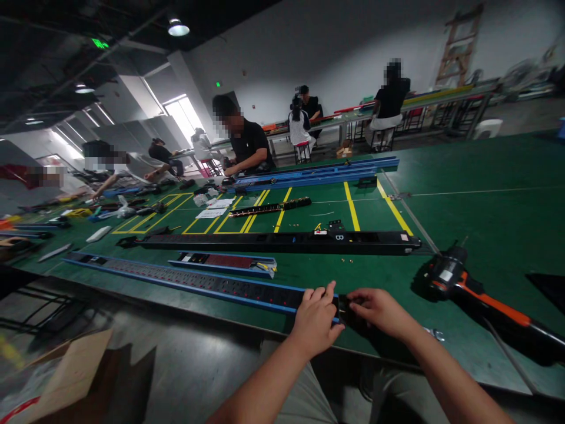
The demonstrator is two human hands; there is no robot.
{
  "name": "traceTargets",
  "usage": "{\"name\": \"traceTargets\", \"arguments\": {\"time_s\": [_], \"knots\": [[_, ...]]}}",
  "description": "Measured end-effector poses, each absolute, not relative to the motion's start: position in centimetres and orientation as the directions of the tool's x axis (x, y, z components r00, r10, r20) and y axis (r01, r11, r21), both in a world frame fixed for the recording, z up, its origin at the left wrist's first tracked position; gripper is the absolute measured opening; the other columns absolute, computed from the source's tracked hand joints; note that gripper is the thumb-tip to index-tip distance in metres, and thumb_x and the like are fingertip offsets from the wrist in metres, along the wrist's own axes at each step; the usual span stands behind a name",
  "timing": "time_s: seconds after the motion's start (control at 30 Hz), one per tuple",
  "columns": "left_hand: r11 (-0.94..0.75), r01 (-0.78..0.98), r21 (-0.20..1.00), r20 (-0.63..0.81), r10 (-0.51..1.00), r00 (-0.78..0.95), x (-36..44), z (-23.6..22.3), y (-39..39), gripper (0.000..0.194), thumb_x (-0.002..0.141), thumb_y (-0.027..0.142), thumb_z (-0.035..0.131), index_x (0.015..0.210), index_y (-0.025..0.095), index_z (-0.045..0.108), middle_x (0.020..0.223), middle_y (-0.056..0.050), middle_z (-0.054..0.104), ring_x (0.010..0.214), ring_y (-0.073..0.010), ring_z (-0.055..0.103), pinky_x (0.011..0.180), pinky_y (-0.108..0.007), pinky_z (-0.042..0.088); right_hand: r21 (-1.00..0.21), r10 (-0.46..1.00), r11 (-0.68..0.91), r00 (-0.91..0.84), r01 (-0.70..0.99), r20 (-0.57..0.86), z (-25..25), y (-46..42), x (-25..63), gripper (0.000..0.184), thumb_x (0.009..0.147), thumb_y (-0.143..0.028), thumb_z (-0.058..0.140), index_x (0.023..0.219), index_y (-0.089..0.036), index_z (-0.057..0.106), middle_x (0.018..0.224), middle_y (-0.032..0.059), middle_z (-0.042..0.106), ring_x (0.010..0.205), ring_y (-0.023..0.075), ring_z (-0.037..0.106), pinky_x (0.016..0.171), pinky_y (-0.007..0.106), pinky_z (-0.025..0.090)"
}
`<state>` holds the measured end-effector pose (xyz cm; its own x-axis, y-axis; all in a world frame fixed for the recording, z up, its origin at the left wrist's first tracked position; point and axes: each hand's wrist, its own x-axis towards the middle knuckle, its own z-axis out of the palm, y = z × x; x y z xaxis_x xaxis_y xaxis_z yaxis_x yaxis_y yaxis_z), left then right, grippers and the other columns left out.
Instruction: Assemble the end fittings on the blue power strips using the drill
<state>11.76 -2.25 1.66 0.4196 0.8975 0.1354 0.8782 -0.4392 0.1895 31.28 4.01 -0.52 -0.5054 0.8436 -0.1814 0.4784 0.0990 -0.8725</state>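
Power strip (212, 285) with blue edges lies on the counter (463, 188), left hand (314, 321) spread over its right end, probably to steady it, while right hand (380, 307), beyond that end, bends fingers nearly together, their hold impossible to tell.

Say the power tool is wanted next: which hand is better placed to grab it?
Probably the right hand: it is nearer the power tool, though whether it holds anything is unclear. The left hand lies over the end of the blue-edged strip.
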Motion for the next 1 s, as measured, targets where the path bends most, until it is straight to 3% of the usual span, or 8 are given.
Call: {"name": "traceTargets", "arguments": {"time_s": [0.1,0.2,0.3,0.47,0.57,0.67,0.73,1.0], "knots": [[-0.445,0.876,0.186,0.152,0.894,0.422,11.7,1.7,-2.3,0.027,0.072,0.042,0.070,0.085,0.019,0.065,0.145,-0.005,0.035,0.117,-0.0268,0.041,0.096,-0.044,0.033,-0.674,0.948,0.216,-0.316,0.706,-0.027,0.6,7.7,31.9,0.030,0.084,-0.030,0.048,0.104,-0.016,0.065,0.083,0.0071,0.070,0.063,0.0156,0.063,0.063,0.025,0.046],[-0.446,0.876,0.185,0.156,0.893,0.422,11.7,1.7,-2.2,0.028,0.071,0.042,0.071,0.085,0.019,0.065,0.145,-0.005,0.035,0.116,-0.0268,0.042,0.096,-0.044,0.033,-0.376,0.945,0.310,-0.328,0.873,0.019,0.9,11.2,31.3,0.027,0.084,-0.024,0.049,0.103,-0.018,0.068,0.094,0.0130,0.069,0.082,0.0229,0.065,0.072,0.030,0.045],[-0.436,0.879,0.195,0.151,0.898,0.412,11.7,1.7,-2.2,0.027,0.071,0.041,0.072,0.084,0.019,0.065,0.145,-0.006,0.035,0.116,-0.0273,0.042,0.096,-0.044,0.033,-0.314,0.940,0.319,-0.341,0.894,-0.018,0.7,13.6,30.3,0.023,0.082,-0.022,0.053,0.095,-0.017,0.071,0.096,0.0167,0.068,0.086,0.0268,0.064,0.071,0.032,0.045],[-0.435,0.876,0.209,0.142,0.900,0.413,11.8,1.7,-2.2,0.027,0.071,0.041,0.072,0.085,0.019,0.065,0.145,-0.005,0.035,0.117,-0.0273,0.042,0.097,-0.044,0.032,-0.370,0.925,0.331,-0.376,0.868,-0.057,1.2,14.5,30.0,0.016,0.075,-0.016,0.056,0.069,-0.011,0.070,0.077,0.0160,0.069,0.079,0.0246,0.065,0.070,0.029,0.044],[-0.432,0.876,0.216,0.146,0.901,0.408,11.8,1.7,-2.2,0.026,0.071,0.040,0.072,0.083,0.018,0.065,0.146,-0.005,0.034,0.117,-0.0276,0.041,0.097,-0.044,0.031,-0.444,0.915,0.327,-0.397,0.834,-0.072,1.8,12.2,30.6,0.015,0.073,-0.018,0.056,0.074,-0.013,0.070,0.068,0.0097,0.069,0.067,0.0189,0.064,0.062,0.024,0.044],[-0.433,0.874,0.221,0.150,0.901,0.408,11.8,1.5,-2.2,0.025,0.071,0.040,0.072,0.081,0.018,0.064,0.146,-0.005,0.035,0.116,-0.0274,0.042,0.095,-0.045,0.032,-0.709,0.906,0.191,-0.399,0.679,-0.138,1.6,7.9,30.8,0.024,0.078,-0.026,0.051,0.093,-0.015,0.066,0.067,0.0037,0.069,0.051,0.0125,0.060,0.048,0.020,0.042],[-0.435,0.873,0.221,0.144,0.900,0.412,11.8,1.4,-2.2,0.025,0.071,0.040,0.071,0.082,0.018,0.064,0.146,-0.005,0.035,0.115,-0.0274,0.043,0.095,-0.045,0.032,-0.871,0.889,0.051,-0.420,0.489,-0.184,0.8,5.0,30.5,0.023,0.077,-0.031,0.052,0.089,-0.015,0.063,0.066,0.0027,0.068,0.048,0.0116,0.058,0.044,0.019,0.041],[-0.437,0.871,0.225,0.147,0.899,0.413,11.7,1.4,-2.2,0.023,0.071,0.038,0.072,0.081,0.018,0.064,0.146,-0.006,0.035,0.116,-0.0270,0.042,0.094,-0.044,0.032,-0.903,0.919,0.016,-0.361,0.429,-0.155,-1.8,1.4,29.5,0.020,0.073,-0.028,0.055,0.083,-0.015,0.065,0.066,0.0022,0.068,0.054,0.0122,0.059,0.048,0.019,0.041]]}}
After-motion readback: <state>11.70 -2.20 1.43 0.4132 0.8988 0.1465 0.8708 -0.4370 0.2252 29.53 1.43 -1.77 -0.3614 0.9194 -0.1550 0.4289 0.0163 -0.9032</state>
